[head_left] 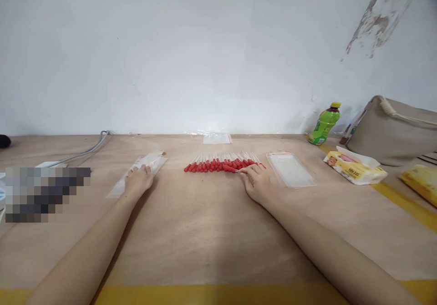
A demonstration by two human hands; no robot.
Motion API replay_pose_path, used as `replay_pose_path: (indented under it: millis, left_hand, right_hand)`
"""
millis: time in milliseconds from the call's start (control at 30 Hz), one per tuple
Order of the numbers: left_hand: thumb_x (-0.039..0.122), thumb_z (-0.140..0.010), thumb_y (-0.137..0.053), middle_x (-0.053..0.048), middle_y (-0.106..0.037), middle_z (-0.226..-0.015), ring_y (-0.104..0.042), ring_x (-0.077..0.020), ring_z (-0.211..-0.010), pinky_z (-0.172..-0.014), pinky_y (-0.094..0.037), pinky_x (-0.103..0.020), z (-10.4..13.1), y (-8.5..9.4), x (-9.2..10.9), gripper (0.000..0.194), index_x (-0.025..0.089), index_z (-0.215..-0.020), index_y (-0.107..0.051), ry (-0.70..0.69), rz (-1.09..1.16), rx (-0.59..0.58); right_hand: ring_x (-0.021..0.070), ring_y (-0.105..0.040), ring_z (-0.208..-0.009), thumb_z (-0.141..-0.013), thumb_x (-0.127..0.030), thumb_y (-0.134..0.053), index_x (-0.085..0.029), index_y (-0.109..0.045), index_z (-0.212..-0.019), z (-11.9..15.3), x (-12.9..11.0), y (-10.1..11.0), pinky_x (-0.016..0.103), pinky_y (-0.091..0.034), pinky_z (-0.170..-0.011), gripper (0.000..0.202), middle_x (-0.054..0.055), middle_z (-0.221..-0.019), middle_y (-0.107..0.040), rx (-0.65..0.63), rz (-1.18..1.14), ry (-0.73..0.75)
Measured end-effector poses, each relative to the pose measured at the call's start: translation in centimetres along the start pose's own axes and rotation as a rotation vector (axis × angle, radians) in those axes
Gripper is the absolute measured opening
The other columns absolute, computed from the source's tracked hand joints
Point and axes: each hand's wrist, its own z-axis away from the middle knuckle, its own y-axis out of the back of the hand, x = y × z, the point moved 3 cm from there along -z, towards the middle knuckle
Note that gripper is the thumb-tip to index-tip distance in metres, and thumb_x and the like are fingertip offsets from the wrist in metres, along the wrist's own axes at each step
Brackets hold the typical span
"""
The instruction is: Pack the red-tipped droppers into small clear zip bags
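Note:
Several small red-handled screwdrivers [213,165] lie side by side in a row, their handles toward me and their thin pale shafts pointing at the wall. At the row's right end, my right hand [257,182] is closed on one red-handled screwdriver [229,168] by its metal shaft, with the handle pointing left. My left hand [139,180] rests with curled fingers on a clear plastic bag [118,189]; its fingertips are partly hidden. Just right of my right hand lies a stack of clear zip bags [292,170].
Another clear bag [217,138] lies against the wall. To the right stand a green drink bottle [325,125], a yellow tissue pack [355,166], a grey handbag [392,134] and a second yellow pack [421,182]. A grey cable [85,152] and a blurred-out patch are at left.

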Motion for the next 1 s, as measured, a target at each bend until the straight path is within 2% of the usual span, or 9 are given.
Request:
replay_pose_path:
  millis: [67, 167, 233, 300, 367, 467, 633, 767, 1000]
  left_hand:
    - [0.027, -0.088, -0.019, -0.026, -0.050, -0.114, -0.039, -0.0379, -0.114, -0.087, -0.031, -0.055, 0.2, 1.2, 0.9, 0.045, 0.002, -0.109, -0.050, -0.004, -0.011, 0.076]
    - [0.032, -0.090, -0.019, -0.015, -0.043, -0.130, -0.030, -0.0279, -0.125, -0.100, -0.027, -0.045, 1.1, 3.1, 4.1, 0.047, 0.009, -0.121, -0.045, -0.175, 0.012, 0.114]
    - [0.039, -0.091, -0.018, -0.011, -0.036, -0.137, -0.026, -0.0226, -0.129, -0.105, -0.022, -0.041, 2.6, 3.9, 7.1, 0.051, 0.011, -0.128, -0.040, -0.453, 0.122, -0.006]
    - [0.042, -0.092, -0.019, -0.007, -0.031, -0.141, -0.024, -0.0193, -0.130, -0.107, -0.019, -0.039, 4.6, 3.9, 10.0, 0.051, 0.016, -0.131, -0.038, -0.689, 0.182, -0.203]
    - [0.043, -0.092, -0.021, -0.005, -0.027, -0.142, -0.022, -0.0187, -0.131, -0.107, -0.017, -0.039, 6.8, 3.1, 12.1, 0.049, 0.020, -0.132, -0.037, -0.830, 0.184, -0.391]
    - [0.051, -0.087, -0.031, -0.009, -0.019, -0.144, -0.014, -0.0229, -0.133, -0.107, -0.015, -0.042, 9.1, 1.3, 13.8, 0.058, 0.019, -0.136, -0.028, -0.875, 0.174, -0.513]
    - [0.053, -0.087, -0.030, -0.007, -0.015, -0.145, -0.013, -0.0238, -0.133, -0.107, -0.009, -0.048, 10.4, -0.7, 14.5, 0.056, 0.028, -0.137, -0.023, -0.870, 0.192, -0.453]
    - [0.051, -0.088, -0.030, -0.007, -0.017, -0.145, -0.016, -0.0239, -0.133, -0.106, -0.011, -0.047, 10.7, -1.0, 14.5, 0.054, 0.029, -0.137, -0.023, -0.836, 0.194, -0.410]
    - [0.048, -0.089, -0.030, -0.008, -0.027, -0.142, -0.022, -0.0253, -0.131, -0.103, -0.018, -0.049, 11.2, -0.7, 14.3, 0.048, 0.031, -0.134, -0.031, -0.793, 0.196, -0.347]
  right_hand:
    - [0.0207, -0.052, -0.082, -0.084, -0.025, -0.042, -0.018, -0.060, -0.088, -0.1, 0.2, 0.1, 0.036, -0.040, -0.075, 0.019, 0.008, -0.084, -0.059, 0.033, -0.113, -0.047]
    - [0.0170, -0.053, -0.068, -0.082, -0.028, -0.044, -0.017, -0.049, -0.109, 0.0, 0.9, -0.1, 0.031, -0.044, -0.062, 0.030, 0.006, -0.079, -0.056, 0.082, -0.351, -0.224]
    - [0.0131, -0.050, -0.057, -0.077, -0.028, -0.049, -0.018, -0.028, -0.128, 0.1, 1.4, -0.3, 0.027, -0.042, -0.052, 0.056, 0.000, -0.072, -0.051, 0.114, -0.528, -0.358]
    - [0.0100, -0.048, -0.050, -0.072, -0.026, -0.053, -0.021, -0.007, -0.135, 0.3, 1.7, -0.6, 0.023, -0.041, -0.047, 0.078, -0.005, -0.069, -0.048, 0.118, -0.697, -0.469]
    - [0.0078, -0.046, -0.044, -0.066, -0.023, -0.054, -0.025, 0.001, -0.134, 0.4, 1.7, -0.6, 0.020, -0.039, -0.043, 0.087, -0.008, -0.067, -0.048, 0.105, -0.824, -0.560]
    - [0.0066, -0.046, -0.041, -0.060, -0.020, -0.054, -0.025, -0.008, -0.131, 0.6, 1.5, -0.5, 0.019, -0.038, -0.039, 0.084, -0.010, -0.064, -0.047, 0.116, -0.908, -0.664]
    - [0.0091, -0.052, -0.043, -0.062, -0.025, -0.059, -0.024, -0.019, -0.121, 1.1, 1.4, -0.8, 0.023, -0.045, -0.041, 0.071, -0.009, -0.065, -0.047, 0.127, -0.905, -0.705]
    - [0.0114, -0.056, -0.048, -0.068, -0.034, -0.059, -0.022, -0.023, -0.114, 1.3, 1.8, -1.1, 0.027, -0.050, -0.048, 0.059, -0.008, -0.064, -0.046, 0.157, -0.870, -0.683]
    - [0.0106, -0.055, -0.047, -0.070, -0.035, -0.058, -0.023, -0.024, -0.110, 1.4, 2.3, -1.2, 0.025, -0.049, -0.046, 0.054, -0.010, -0.061, -0.044, 0.196, -0.817, -0.654]
